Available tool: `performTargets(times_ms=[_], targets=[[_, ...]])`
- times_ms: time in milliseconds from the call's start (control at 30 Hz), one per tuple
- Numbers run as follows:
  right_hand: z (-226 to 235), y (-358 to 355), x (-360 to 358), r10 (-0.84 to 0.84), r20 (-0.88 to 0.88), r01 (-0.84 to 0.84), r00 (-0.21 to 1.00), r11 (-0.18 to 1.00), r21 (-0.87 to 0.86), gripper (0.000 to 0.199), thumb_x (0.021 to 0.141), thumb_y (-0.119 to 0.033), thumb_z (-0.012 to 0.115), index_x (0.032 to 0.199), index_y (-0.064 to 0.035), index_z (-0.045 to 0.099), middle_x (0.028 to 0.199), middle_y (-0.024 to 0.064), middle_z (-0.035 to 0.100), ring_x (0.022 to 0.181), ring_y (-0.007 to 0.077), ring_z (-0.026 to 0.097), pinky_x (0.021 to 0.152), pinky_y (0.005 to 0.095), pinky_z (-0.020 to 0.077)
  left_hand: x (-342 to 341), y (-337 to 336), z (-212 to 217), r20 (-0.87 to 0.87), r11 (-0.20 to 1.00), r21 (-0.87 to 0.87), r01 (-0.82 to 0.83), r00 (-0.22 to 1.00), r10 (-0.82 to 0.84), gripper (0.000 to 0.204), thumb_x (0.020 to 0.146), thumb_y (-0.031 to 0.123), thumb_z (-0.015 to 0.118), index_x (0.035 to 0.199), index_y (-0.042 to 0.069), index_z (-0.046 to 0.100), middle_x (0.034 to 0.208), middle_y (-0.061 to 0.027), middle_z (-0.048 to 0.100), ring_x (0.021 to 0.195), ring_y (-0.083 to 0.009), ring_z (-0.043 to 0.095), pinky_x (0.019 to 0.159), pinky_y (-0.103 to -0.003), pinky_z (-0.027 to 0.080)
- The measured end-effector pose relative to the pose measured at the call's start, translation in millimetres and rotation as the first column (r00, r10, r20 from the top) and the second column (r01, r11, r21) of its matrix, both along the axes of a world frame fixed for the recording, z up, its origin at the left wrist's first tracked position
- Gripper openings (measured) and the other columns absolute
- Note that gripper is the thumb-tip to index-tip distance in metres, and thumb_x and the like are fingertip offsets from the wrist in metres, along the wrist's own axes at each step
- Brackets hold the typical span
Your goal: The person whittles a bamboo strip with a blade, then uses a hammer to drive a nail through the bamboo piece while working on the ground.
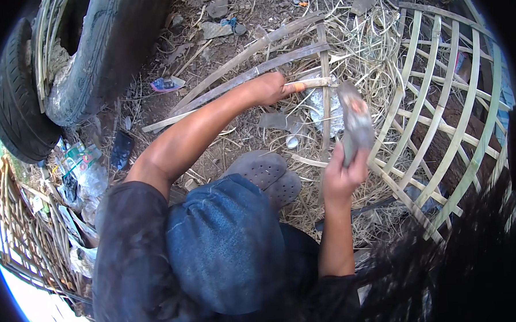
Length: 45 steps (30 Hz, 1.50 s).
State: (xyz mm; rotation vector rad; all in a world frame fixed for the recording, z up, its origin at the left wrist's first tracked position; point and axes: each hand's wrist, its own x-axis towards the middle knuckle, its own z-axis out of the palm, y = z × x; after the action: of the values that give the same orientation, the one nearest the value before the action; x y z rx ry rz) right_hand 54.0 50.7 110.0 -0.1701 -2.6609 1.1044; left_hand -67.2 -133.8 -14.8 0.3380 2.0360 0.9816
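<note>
Left hand (269, 88) is extended forward and closed around a short bamboo strip (318, 82), held level above the straw-littered ground (234, 133), one finger wrapped in orange tape. Right hand (340, 177) is clenched on the handle of a broad cleaver-type knife (355, 122), blade raised and blurred, just right of the strip. A partly woven bamboo basket frame (440, 113) stands to the right; tyres (64, 66) lie upper left.
</note>
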Motion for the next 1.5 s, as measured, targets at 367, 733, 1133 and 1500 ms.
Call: performTargets(times_ms=[367,733,1133,1500], targets=[[5,7,12,-0.002,0.044,0.004,0.999,0.999,-0.054,0.034,0.083,0.000,0.065,0.113,0.0124,0.056,0.096,0.0247,0.066,0.084,0.0342,0.068,0.073,0.0390,0.0527,0,1,1,0.053,1.000,0.014,-0.011,0.999,0.010,0.082,0.092,0.066,0.040,0.061,-0.009,0.056,0.052,-0.0208,0.049,0.049,-0.0334,0.050,0.055,-0.047,0.044],[-4,17,6,0.076,0.228,-0.098,0.971,0.992,0.085,0.042,0.082,-0.002,0.065,0.121,0.0088,0.052,0.092,0.0240,0.066,0.084,0.0365,0.068,0.072,0.0391,0.0535,-4,6,-5,0.028,0.999,0.041,0.000,1.000,-0.001,0.081,0.092,0.065,0.041,0.065,-0.010,0.059,0.059,-0.0257,0.055,0.058,-0.0380,0.058,0.060,-0.048,0.046],[-16,16,4,0.162,0.197,-0.199,0.967,0.962,0.187,0.038,0.080,-0.004,0.068,0.115,0.0060,0.057,0.086,0.0221,0.064,0.072,0.0345,0.066,0.063,0.0404,0.0522,-2,5,-6,0.041,0.999,0.035,-0.014,0.999,0.013,0.080,0.092,0.064,0.041,0.065,-0.009,0.059,0.055,-0.0237,0.052,0.051,-0.0342,0.054,0.056,-0.047,0.045],[-14,34,-11,0.204,0.275,-0.304,0.940,0.866,0.397,0.046,0.076,-0.010,0.072,0.119,-0.0052,0.058,0.070,0.0089,0.052,0.058,0.0264,0.055,0.052,0.0385,0.0453,-3,10,-8,0.062,0.999,0.040,-0.006,0.998,0.003,0.077,0.092,0.062,0.045,0.070,-0.010,0.062,0.062,-0.0277,0.057,0.059,-0.0385,0.060,0.061,-0.048,0.046]])
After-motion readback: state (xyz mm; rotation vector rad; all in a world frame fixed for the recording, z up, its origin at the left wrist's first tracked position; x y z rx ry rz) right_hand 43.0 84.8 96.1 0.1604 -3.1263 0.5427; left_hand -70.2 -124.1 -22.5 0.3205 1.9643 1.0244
